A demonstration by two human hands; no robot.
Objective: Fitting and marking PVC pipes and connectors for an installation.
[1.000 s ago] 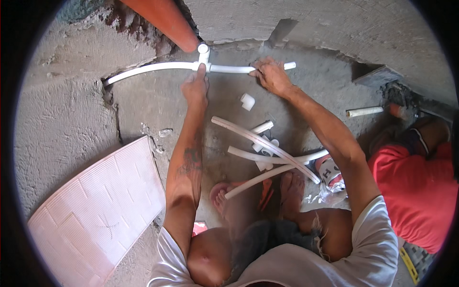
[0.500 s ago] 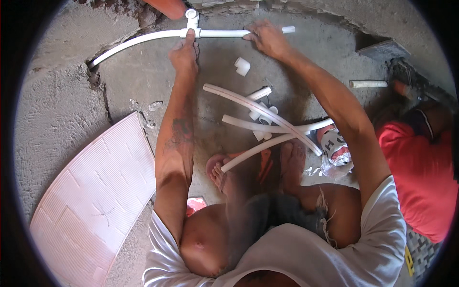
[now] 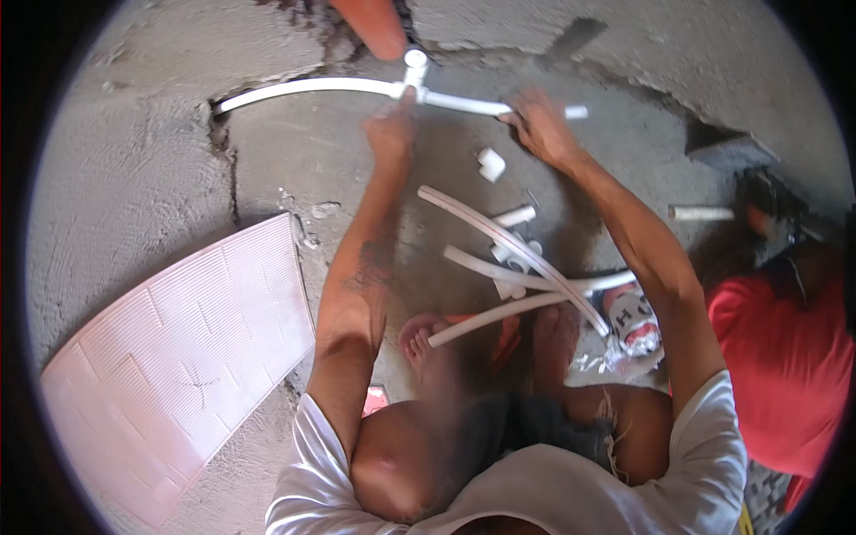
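A white plastic pipe (image 3: 308,86) runs along the foot of the wall, with a white tee fitting (image 3: 414,75) in its line. The tee's short branch points toward the wall and ends in a round opening. My left hand (image 3: 392,131) is closed at the tee, its thumb against the fitting and its other fingers partly hidden. To the right, my right hand (image 3: 540,129) grips the same pipe, whose free end (image 3: 577,112) sticks out beyond the fingers. A loose white elbow (image 3: 491,165) lies on the floor below my right hand.
Several cut pipes (image 3: 513,254) lie crossed before my feet, over white fittings (image 3: 519,260). A plastic bag (image 3: 634,325) sits beside them. An orange pipe (image 3: 371,28) slants behind the tee. A ridged pale panel (image 3: 183,366) lies left; a person in red (image 3: 776,370) is at right.
The view has shifted, so the whole scene sits lower and further right. Both hands keep their holds, the left at the tee and the right on the pipe.
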